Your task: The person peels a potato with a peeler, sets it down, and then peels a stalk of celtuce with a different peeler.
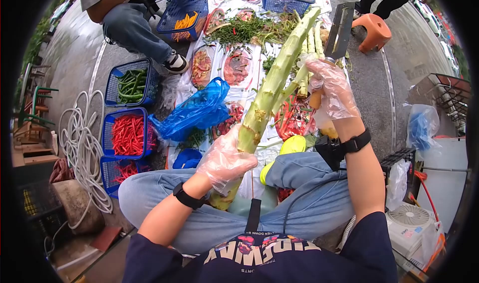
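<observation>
A long, thick pale-green stalk (272,91) slants from between the knees up to the upper middle. My left hand (227,160), in a clear plastic glove, is wrapped round its lower part. Gloved as well, my right hand (332,88) is closed on the handle of a wide-bladed knife (340,31), whose blade points up, to the right of the stalk. A thinner side shoot (294,86) branches off the stalk close to my right hand. Behind the stalk, a blue plastic bag (197,111) lies on the printed sheet (256,58).
Blue baskets hold green peppers (132,86), red peppers (128,135) and yellow peppers (185,22). Cut greens (239,31) lie on the sheet. An orange stool (374,32) stands upper right. One person (134,28) sits upper left; another's legs (381,1) show upper right.
</observation>
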The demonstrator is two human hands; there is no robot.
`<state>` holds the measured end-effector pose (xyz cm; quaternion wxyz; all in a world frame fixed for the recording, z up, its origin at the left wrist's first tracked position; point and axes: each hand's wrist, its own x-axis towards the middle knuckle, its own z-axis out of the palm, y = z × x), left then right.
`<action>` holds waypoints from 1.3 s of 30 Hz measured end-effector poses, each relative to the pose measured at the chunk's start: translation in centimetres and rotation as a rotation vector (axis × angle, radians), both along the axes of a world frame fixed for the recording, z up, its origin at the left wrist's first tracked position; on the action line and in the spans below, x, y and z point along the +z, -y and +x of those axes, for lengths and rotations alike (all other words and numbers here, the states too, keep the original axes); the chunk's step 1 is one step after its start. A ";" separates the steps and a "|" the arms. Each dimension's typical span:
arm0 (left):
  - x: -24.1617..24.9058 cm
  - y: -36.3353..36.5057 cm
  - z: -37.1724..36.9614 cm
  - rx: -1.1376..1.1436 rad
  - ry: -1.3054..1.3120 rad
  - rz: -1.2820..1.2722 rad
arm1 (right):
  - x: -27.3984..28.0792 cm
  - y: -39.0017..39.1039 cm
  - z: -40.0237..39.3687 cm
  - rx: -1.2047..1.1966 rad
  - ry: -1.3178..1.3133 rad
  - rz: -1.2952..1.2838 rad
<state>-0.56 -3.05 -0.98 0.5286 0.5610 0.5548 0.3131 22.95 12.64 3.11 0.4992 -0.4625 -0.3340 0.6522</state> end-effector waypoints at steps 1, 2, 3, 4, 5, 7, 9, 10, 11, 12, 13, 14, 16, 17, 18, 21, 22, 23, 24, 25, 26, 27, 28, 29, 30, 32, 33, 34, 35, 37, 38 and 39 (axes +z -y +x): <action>0.0 0.0 0.1 0.002 0.000 -0.001 | 0.1 0.0 0.1 -0.011 0.014 0.024; 0.1 -0.1 0.2 0.005 0.062 -0.037 | 0.2 -0.1 0.2 -0.022 0.027 0.048; 0.2 -0.2 0.3 0.009 0.124 -0.072 | 0.3 -0.1 0.4 -0.020 0.028 0.047; 0.4 -0.3 0.4 0.013 0.125 -0.074 | 0.3 -0.2 0.4 -0.019 0.046 0.065; 0.6 -0.3 0.4 0.052 0.187 -0.105 | 0.3 -0.2 0.5 -0.019 0.062 0.081; 0.7 -0.5 0.1 0.097 0.246 -0.135 | 0.3 -0.4 0.8 0.015 0.091 0.094; 0.6 -0.8 -0.3 0.088 0.300 -0.195 | 0.4 -0.3 0.8 0.010 0.148 0.102; 0.2 -0.8 -0.4 0.092 0.299 -0.196 | 0.6 -0.3 0.4 0.024 0.172 0.085; -0.3 -0.9 -0.4 0.095 0.364 -0.178 | 0.6 -0.2 0.4 0.027 0.171 0.083; -0.5 -0.9 -0.5 0.098 0.427 -0.159 | 0.5 -0.1 0.4 0.098 0.167 0.062; -0.5 -0.8 -0.5 0.103 0.424 -0.161 | 0.3 0.0 0.2 0.169 0.160 0.042; -0.2 -0.8 -0.5 0.111 0.399 -0.151 | -0.1 -0.1 0.0 0.176 0.213 0.047; -0.3 -0.7 -1.0 0.124 0.372 -0.142 | -0.2 0.1 -0.7 0.196 0.304 0.072; -0.7 -0.7 -1.3 0.032 0.297 -0.060 | -0.2 0.2 -1.0 0.210 0.400 0.101; -0.8 -0.6 -1.4 -0.012 0.257 -0.022 | -0.3 0.4 -1.1 0.234 0.475 0.156; -0.9 -0.5 -1.4 0.013 0.366 -0.092 | 0.5 1.2 -1.8 0.253 0.777 0.200; -0.9 -0.6 -1.3 0.052 0.419 -0.144 | -0.5 1.1 -1.2 0.241 0.967 0.341; -0.9 -0.6 -1.3 0.094 0.472 -0.194 | -0.6 1.3 -1.3 0.251 0.963 0.344; -1.4 -0.5 -1.4 0.074 0.497 -0.188 | -0.3 1.7 -1.5 0.251 1.140 0.487; -1.7 -0.4 -1.6 0.070 0.510 -0.184 | -0.1 2.0 -1.6 0.247 1.314 0.635; -1.8 -0.4 -1.7 0.065 0.522 -0.180 | 0.1 2.2 -1.5 0.325 1.359 0.663; -1.7 -0.6 -1.7 0.068 0.557 -0.188 | 0.4 2.7 -1.8 0.335 1.354 0.669; -1.2 -0.6 -1.6 0.073 0.573 -0.191 | 0.7 3.3 -2.1 0.385 1.405 0.777; -0.8 -0.7 -1.5 0.077 0.590 -0.194 | 0.7 3.7 -2.3 0.433 1.454 0.886; 0.4 -0.9 -1.3 0.149 0.671 -0.277 | 0.2 3.8 -2.5 0.478 1.500 0.881; 0.5 -0.8 -1.4 0.220 0.749 -0.362 | 0.4 4.6 -3.1 0.498 1.433 0.859; 0.0 -0.8 -1.5 0.180 0.694 -0.271 | 0.5 4.9 -3.4 0.516 1.369 0.834; -0.3 -0.7 -1.5 0.159 0.666 -0.225 | 0.4 5.0 -3.5 0.513 1.412 0.834; -0.5 -0.7 -1.5 0.140 0.638 -0.180 | 0.5 5.0 -3.5 0.514 1.412 0.833; -0.1 -0.7 -1.6 0.126 0.630 -0.176 | 0.8 5.0 -3.4 0.526 1.517 0.816; 0.2 -0.7 -1.5 0.124 0.644 -0.198 | 0.7 5.1 -3.4 0.527 1.516 0.814; 0.5 -0.7 -1.4 0.125 0.658 -0.221 | 0.6 5.0 -3.4 0.501 1.560 0.839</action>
